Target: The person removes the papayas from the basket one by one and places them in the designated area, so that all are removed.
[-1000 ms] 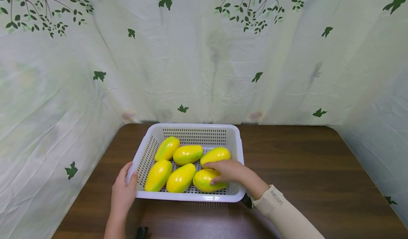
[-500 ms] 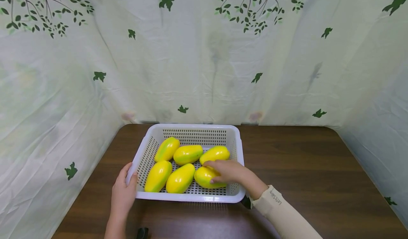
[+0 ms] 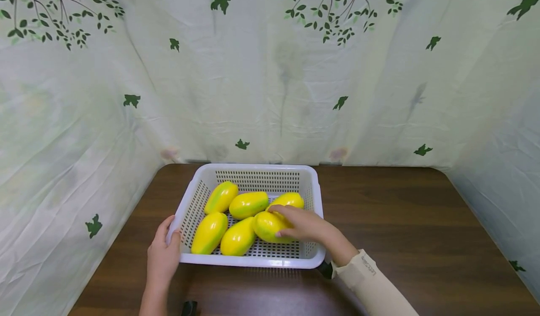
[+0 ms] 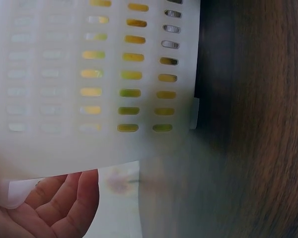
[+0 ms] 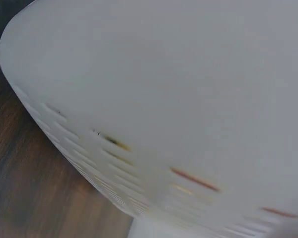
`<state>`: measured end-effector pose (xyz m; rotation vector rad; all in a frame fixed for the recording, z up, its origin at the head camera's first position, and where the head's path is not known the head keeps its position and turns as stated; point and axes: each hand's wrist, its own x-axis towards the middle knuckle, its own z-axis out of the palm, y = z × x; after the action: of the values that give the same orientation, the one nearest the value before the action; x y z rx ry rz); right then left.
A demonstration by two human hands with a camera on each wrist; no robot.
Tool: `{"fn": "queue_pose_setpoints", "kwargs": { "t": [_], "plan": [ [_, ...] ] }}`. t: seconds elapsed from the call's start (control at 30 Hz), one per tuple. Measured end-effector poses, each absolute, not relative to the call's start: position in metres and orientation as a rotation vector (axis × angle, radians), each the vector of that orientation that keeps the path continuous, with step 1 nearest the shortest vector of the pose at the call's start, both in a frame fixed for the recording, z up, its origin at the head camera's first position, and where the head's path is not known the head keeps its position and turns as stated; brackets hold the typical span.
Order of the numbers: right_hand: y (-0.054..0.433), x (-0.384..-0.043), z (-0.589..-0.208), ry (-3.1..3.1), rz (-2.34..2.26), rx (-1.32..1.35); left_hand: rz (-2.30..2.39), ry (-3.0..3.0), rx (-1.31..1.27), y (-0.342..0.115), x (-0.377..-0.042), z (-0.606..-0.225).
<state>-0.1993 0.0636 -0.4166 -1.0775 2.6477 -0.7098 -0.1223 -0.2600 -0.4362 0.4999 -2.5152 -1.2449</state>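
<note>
A white slotted plastic basket (image 3: 249, 260) stands on the table with several shiny yellow-green mangoes in it. My left hand (image 3: 163, 255) grips its left rim; in the left wrist view curled fingers (image 4: 64, 203) show at the basket's edge. Inside the right half, my right hand (image 3: 308, 226) holds the front-right mango (image 3: 266, 227), fingers over its top and thumb at its near side. That mango partly covers the back-right mango (image 3: 293, 199) and reaches the front-middle mango (image 3: 237, 238). In the right wrist view the basket's wall (image 5: 139, 74) fills most of the picture and hides the hand.
The brown wooden table (image 3: 388, 227) extends to the right and in front of the basket. A pale cloth (image 3: 261, 72) with leaf prints hangs behind and at both sides. A small black object (image 3: 189, 308) shows at the bottom edge.
The front-right mango has shifted slightly left and toward the back with my right hand, now overlapping the one behind it. My left hand and the basket have stayed in place.
</note>
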Motion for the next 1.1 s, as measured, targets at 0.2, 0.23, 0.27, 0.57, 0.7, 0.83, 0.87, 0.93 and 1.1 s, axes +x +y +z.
{"fn": "queue_pose_setpoints", "kwargs": {
  "t": [0.2, 0.23, 0.27, 0.57, 0.7, 0.83, 0.87, 0.93, 1.1],
  "plan": [
    [0.066, -0.199, -0.415, 2.617, -0.933, -1.07, -1.252, -2.508, 0.527, -0.259, -0.122, -0.434],
    [0.067, -0.198, -0.415, 2.609, -0.975, -1.067, -1.255, -2.51, 0.53, -0.259, -0.121, -0.434],
    [0.067, -0.198, -0.415, 2.606, -1.015, -1.065, -1.256, -2.511, 0.531, -0.259, -0.121, -0.434],
    [0.073, -0.198, -0.416, 2.55, -1.419, -1.0, -1.257, -2.505, 0.532, -0.258, -0.121, -0.434],
    [0.079, -0.198, -0.415, 2.561, -1.547, -0.957, -1.257, -2.499, 0.535, -0.257, -0.122, -0.434],
    [0.088, -0.197, -0.411, 2.618, -1.617, -0.962, -1.267, -2.503, 0.55, -0.257, -0.122, -0.433],
    [0.091, -0.197, -0.41, 2.633, -1.633, -0.959, -1.272, -2.505, 0.554, -0.257, -0.122, -0.433],
    [0.098, -0.196, -0.407, 2.661, -1.662, -0.949, -1.283, -2.508, 0.56, -0.257, -0.121, -0.433],
    [0.116, -0.197, -0.403, 2.702, -1.75, -0.892, -1.296, -2.508, 0.564, -0.256, -0.121, -0.432]
  ]
}}
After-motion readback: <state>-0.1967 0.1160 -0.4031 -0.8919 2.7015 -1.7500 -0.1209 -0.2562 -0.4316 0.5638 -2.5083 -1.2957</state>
